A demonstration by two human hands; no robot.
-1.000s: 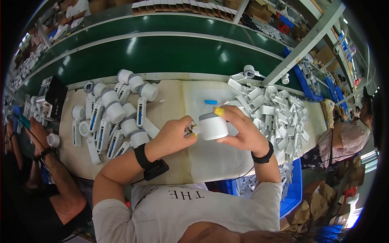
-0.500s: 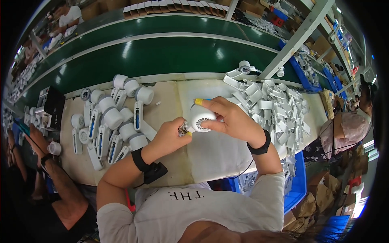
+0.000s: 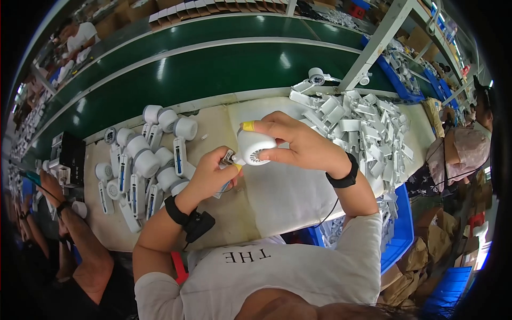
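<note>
Above the cloth-covered worktop [image 3: 277, 197], the right hand [image 3: 304, 146] curls its fingers around a white round fan head [image 3: 255, 148], while the left hand [image 3: 210, 173] pinches a small metal part [image 3: 229, 158] against its side, beside a row of finished white fans [image 3: 149, 160].

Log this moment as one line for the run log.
right hand: holds white fan head | left hand: pinches small part at its base | assembled fans: left
</note>
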